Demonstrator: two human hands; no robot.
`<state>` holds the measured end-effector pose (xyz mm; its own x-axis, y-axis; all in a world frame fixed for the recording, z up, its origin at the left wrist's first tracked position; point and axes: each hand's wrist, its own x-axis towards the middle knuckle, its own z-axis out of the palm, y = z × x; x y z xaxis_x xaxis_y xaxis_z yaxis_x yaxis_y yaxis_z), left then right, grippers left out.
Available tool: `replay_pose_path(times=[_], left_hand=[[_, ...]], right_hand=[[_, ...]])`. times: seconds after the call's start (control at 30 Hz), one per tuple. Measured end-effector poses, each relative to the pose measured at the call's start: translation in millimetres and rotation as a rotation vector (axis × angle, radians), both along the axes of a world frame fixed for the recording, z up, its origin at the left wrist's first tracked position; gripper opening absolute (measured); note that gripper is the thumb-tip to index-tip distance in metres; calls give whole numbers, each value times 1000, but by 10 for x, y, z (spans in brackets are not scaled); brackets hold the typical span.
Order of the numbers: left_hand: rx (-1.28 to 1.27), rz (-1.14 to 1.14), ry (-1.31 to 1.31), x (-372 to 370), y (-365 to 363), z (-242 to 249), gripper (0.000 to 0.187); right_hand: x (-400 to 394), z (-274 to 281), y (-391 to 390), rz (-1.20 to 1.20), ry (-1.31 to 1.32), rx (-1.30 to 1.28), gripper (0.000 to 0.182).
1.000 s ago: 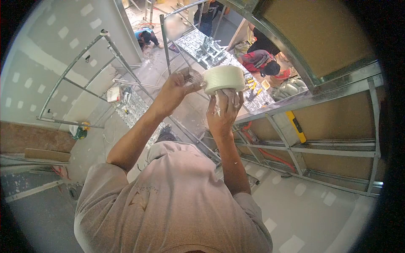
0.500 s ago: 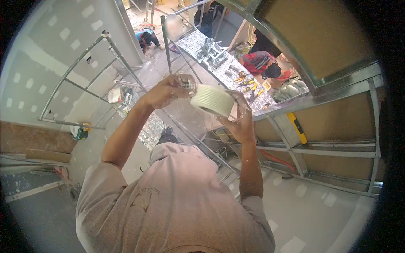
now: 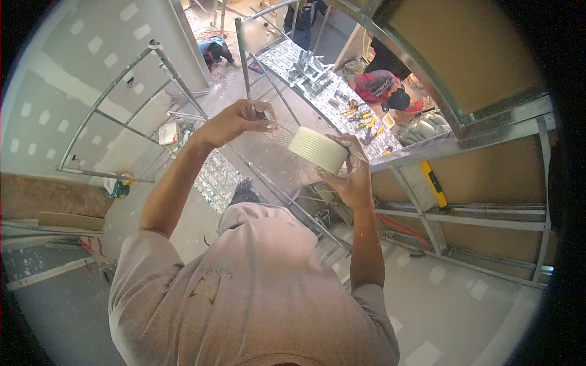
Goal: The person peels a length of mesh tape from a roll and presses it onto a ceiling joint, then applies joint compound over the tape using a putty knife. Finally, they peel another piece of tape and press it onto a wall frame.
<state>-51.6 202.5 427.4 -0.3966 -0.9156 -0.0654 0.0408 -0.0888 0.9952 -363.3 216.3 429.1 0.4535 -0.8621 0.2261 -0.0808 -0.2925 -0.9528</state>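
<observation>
A roll of pale mesh joint tape [image 3: 318, 150] is held up in front of my chest. My right hand [image 3: 353, 174] grips it by its right side, thumb below and fingers above. Between the roll and my left hand [image 3: 238, 124] a short strip of open-weave mesh [image 3: 282, 133] is stretched. My left thumb and fingers pinch the free end of this strip. Whitish dust or compound marks the fingers of both hands.
A scaffold platform [image 3: 284, 57] bears metal pieces and yellow-handled tools. A curved scaffold frame [image 3: 101, 100] stands at left, near a patched wall [image 3: 52, 79]. Metal studs with a yellow level [image 3: 433, 185] are at right. Several people work below, one in red [image 3: 373, 84].
My right hand has moved the roll slightly right and down, away from my left hand. More mesh now shows stretched between them, and the roll is tilted more.
</observation>
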Motion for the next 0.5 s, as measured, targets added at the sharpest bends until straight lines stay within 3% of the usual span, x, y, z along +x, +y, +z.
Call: replay_pose_path(times=[0.1, 0.17, 0.2, 0.27, 0.37, 0.5], left_hand=[[-72, -48, -184, 132, -100, -37, 18], [-69, -54, -157, 130, -92, -22, 17], [-66, -60, -130, 133, -90, 3, 16], [-72, -65, -170, 132, -66, 108, 15], [-75, -68, -182, 127, -56, 81, 17], [-90, -39, -257, 148, -92, -28, 14]], right_hand=[[24, 96, -4, -12, 91, -80, 60], [6, 120, -29, 8, 157, -173, 52], [-4, 95, -47, 8, 158, -173, 52], [-28, -3, -77, 20, 67, -125, 35], [-18, -22, -90, -58, 139, -51, 20], [42, 54, -42, -114, 115, -90, 15]])
